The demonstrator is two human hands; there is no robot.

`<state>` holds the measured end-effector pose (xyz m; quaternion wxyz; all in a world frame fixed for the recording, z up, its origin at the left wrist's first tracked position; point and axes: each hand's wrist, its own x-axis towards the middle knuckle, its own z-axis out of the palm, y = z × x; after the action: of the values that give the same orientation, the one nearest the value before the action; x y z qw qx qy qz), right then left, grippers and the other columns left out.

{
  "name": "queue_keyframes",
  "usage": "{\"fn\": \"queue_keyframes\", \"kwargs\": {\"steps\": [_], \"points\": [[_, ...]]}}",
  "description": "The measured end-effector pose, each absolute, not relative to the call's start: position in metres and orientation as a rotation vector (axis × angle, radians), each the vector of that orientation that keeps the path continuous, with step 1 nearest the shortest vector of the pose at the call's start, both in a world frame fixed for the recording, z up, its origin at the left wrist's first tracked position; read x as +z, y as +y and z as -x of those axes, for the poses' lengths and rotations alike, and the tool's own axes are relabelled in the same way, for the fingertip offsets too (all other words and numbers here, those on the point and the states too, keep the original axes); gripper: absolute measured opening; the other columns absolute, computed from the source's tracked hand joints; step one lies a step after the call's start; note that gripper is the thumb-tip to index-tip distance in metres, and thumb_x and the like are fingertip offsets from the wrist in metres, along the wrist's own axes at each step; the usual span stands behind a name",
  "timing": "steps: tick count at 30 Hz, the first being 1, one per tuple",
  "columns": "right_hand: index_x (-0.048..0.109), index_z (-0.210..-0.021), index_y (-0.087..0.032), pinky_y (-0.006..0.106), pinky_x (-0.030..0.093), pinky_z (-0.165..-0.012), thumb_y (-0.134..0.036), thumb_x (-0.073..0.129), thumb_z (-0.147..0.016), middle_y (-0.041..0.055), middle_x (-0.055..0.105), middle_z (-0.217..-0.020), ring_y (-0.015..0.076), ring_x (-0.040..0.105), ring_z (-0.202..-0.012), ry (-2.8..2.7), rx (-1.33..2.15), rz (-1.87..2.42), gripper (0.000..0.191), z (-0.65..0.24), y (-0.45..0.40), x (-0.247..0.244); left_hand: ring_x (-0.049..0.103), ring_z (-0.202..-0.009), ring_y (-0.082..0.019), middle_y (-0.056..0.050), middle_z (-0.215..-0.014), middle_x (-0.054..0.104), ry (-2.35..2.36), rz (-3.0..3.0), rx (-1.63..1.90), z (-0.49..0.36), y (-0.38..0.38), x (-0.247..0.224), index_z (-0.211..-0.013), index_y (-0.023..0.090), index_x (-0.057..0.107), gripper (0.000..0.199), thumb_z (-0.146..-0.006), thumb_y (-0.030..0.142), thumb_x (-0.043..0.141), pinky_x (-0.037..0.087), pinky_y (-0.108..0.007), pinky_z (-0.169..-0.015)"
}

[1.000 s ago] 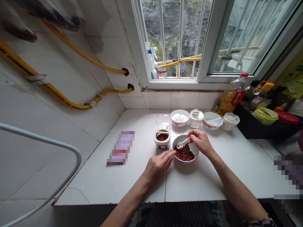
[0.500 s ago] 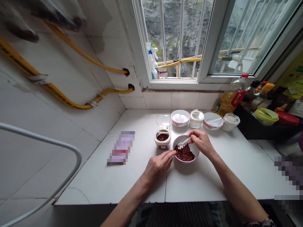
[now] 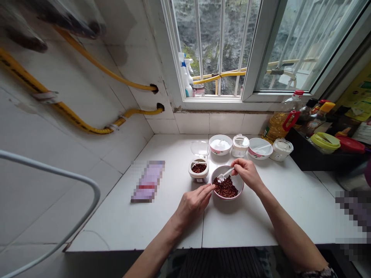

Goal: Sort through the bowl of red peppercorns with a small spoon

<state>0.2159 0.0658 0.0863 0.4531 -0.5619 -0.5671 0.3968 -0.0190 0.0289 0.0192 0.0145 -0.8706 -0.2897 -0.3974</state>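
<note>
Bowl (image 3: 239, 184) on countertop (image 3: 171, 166) (window (image 3: 262, 46) beyond)

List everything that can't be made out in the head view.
All in the head view:
White spoon's handle end: hidden by the right hand.
Bowl's floor, mostly: covered by dark-red grains.
Purple item's print: blurred into blocks.
Open jar's label: too small to read.

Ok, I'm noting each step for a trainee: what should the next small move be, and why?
I'd probably dip the spoon deeper and lift a small scoop: its head is at the dark grains in the bowl, the right hand holds its handle, and the left hand is at the bowl's rim. The open jar is close by.
</note>
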Motion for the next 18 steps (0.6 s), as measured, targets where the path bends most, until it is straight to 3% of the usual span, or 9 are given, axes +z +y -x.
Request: {"fn": "queue_keyframes", "kwargs": {"steps": [8,13,18], "points": [[0.063,-0.081,-0.019,0.031,0.053,-0.068,-0.037,0.057,-0.079,0.0017,0.070,-0.063,0.0173,0.066,-0.062,-1.342,0.952,1.168,0.018,-0.202,0.064,0.094,0.076,-0.092,-0.018,-0.011,-0.108,0.075,-0.898,2.704,-1.252,0.019,0.029,0.017,-0.127,0.015,0.057,0.028,-0.102,0.015,0.045,0.064,-0.026,-0.072],[0.062,-0.094,-0.022,0.037,0.052,-0.082,-0.029,0.050,-0.094,0.0061,0.075,-0.083,0.0213,0.070,-0.081,-1.634,0.524,1.092,0.014,-0.181,0.058,0.095,0.075,-0.094,-0.018,-0.011,-0.110,0.075,-0.922,2.730,-1.253,0.019,0.028,0.017,-0.131,0.017,0.056,0.032,-0.101,0.015,0.046,0.064,-0.026,-0.076],[0.062,-0.094,-0.022,0.041,0.048,-0.086,-0.017,0.045,-0.096,0.0062,0.074,-0.081,0.0216,0.066,-0.074,-1.945,0.153,0.930,0.018,-0.177,0.056,0.092,0.076,-0.094,-0.018,-0.010,-0.109,0.075,-0.907,2.715,-1.272,0.018,0.028,0.018,-0.133,0.018,0.056,0.033,-0.102,0.015,0.046,0.064,-0.026,-0.075]]}}
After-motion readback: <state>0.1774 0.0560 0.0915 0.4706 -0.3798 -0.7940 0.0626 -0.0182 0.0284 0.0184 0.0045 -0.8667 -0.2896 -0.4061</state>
